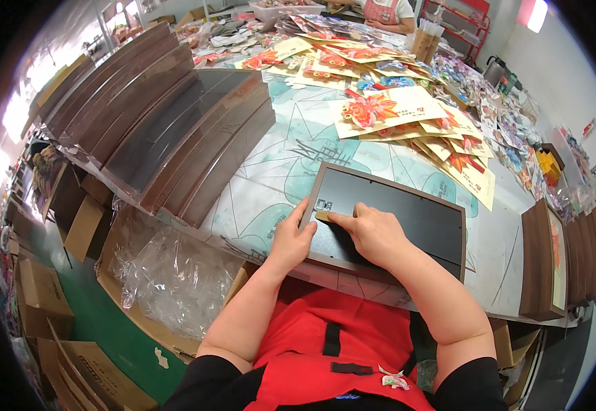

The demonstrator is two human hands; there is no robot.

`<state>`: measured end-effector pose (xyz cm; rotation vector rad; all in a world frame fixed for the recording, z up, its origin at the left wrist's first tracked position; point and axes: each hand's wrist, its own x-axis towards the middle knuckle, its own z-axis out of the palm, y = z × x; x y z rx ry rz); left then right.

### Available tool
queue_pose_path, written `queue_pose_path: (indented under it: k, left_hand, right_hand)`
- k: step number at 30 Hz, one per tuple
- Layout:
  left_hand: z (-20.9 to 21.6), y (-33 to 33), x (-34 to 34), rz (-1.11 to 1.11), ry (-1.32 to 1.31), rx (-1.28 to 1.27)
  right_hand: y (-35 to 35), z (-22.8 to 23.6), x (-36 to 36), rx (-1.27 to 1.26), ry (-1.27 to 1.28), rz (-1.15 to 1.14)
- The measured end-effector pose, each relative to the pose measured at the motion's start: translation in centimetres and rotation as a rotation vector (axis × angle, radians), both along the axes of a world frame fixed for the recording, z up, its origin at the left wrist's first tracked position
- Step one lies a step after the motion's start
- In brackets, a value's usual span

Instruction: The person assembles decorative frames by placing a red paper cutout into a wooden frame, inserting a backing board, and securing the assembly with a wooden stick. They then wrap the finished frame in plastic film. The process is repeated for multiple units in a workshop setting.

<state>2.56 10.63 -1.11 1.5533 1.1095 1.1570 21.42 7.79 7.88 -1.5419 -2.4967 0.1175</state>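
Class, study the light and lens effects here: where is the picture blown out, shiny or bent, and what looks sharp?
In the head view, the table's near edge bows and the corners go black; the light at upper right is blown out; clear plastic glints; the picture frame, left hand and right hand look fairly sharp.
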Motion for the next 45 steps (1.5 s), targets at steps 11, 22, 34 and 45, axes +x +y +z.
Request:
queue_pose_path:
  k: [11,22,34,45]
  left_hand:
    - [0.5,-0.2,0.0,-0.013,-0.003,0.008]
    - [1.1,-0.3,0.1,-0.008,0.018,0.005]
    - [0.0,0.2,-0.1,-0.02,0.034,0.052]
    - [-0.2,0.1,0.0,-0.039,-0.041,0.015]
  right_hand:
    - [-0.9,1.3,-0.9,0.078,-0.092,0.01]
    - [-1.0,-0.5,-1.3,0.082,-0.039,0.014]
    - [-1.0,0.5,0.0,-0.122,0.057,-0.204]
    - [1.8,-0.7,4.2,-0.09,-0.006,-0.444]
